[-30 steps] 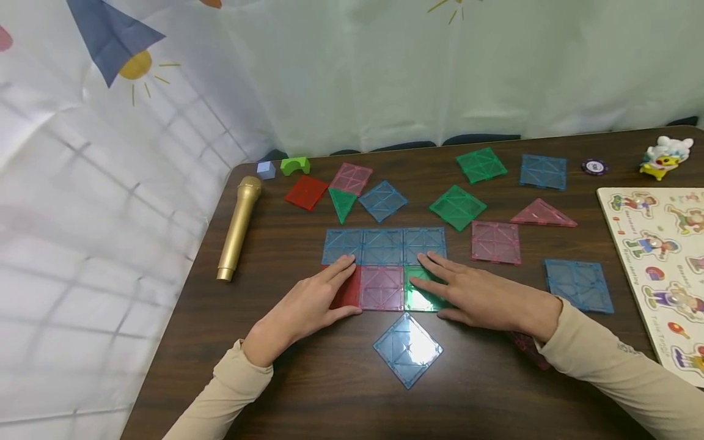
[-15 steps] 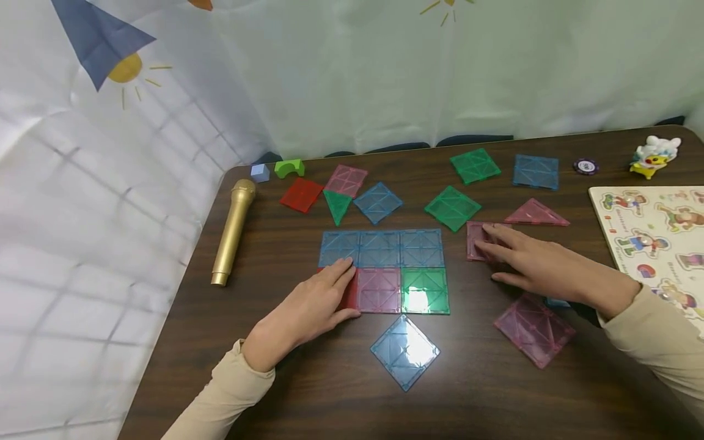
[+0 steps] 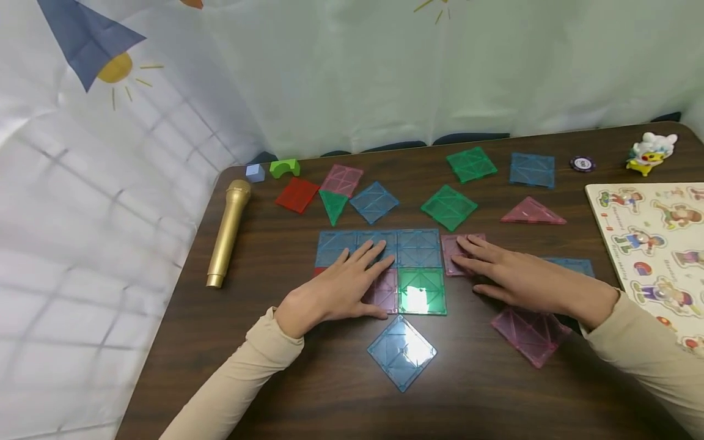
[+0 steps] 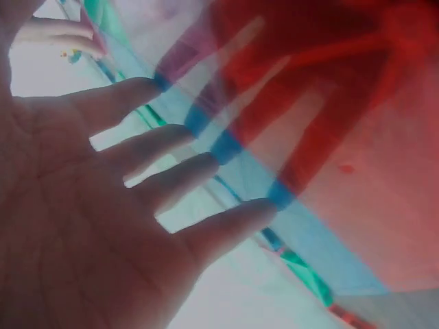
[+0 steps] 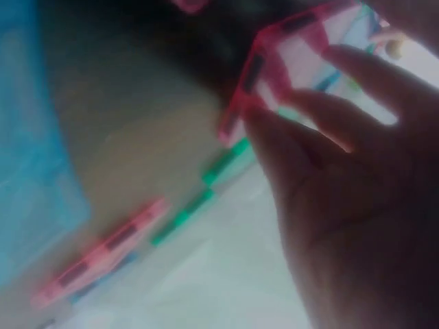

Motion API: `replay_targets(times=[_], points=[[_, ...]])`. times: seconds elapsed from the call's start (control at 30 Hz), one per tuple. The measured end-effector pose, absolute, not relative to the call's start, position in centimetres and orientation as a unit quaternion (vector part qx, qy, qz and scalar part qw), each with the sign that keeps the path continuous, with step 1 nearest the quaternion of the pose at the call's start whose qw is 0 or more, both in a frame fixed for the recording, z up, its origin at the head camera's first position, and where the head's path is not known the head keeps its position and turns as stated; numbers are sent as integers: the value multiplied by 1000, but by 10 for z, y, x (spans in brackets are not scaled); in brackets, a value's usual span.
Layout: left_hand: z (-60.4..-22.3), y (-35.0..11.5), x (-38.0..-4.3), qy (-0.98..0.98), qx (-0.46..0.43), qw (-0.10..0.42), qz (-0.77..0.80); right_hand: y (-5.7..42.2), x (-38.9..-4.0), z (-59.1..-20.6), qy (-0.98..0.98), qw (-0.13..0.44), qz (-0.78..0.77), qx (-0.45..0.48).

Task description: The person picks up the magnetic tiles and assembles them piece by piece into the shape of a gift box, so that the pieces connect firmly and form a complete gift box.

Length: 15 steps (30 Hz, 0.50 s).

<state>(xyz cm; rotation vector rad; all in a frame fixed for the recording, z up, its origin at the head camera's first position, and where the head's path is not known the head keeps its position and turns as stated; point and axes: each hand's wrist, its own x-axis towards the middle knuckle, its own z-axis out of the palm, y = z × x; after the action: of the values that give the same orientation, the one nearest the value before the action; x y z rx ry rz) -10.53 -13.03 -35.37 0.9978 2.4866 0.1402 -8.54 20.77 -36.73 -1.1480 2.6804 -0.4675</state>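
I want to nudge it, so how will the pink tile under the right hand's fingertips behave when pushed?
The pink tile will likely slide rather than tip, looking thin and flat. Its straight edges suggest it's stiff. Pushed left, it would probably catch on the blue tile alongside.

On my head feed there's a gold mic [image 3: 227, 235] lying along the left side of the dark wood worktop [image 3: 181, 366], fat end toward the back. Just past that I can see a little pale blue block [image 3: 255, 173] right beside a green arch [image 3: 284, 167]. Far right I've got a poker chip [image 3: 582, 164], a yellow-and-white figurine [image 3: 652, 154] standing up, and a cartoon sports board [image 3: 660, 260], partly cut off. White sheet [image 3: 330, 73] hangs behind everything, suns printed on it.
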Motion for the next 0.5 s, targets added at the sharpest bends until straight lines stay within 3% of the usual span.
replay_targets(times=[0.4,0.5], points=[[-354,-129,-107,904,360,226,52,199,-93,-373,908,110,-165,-370],[-355,-130,-106,904,360,222,55,198,-91,-371,904,91,-157,-387]])
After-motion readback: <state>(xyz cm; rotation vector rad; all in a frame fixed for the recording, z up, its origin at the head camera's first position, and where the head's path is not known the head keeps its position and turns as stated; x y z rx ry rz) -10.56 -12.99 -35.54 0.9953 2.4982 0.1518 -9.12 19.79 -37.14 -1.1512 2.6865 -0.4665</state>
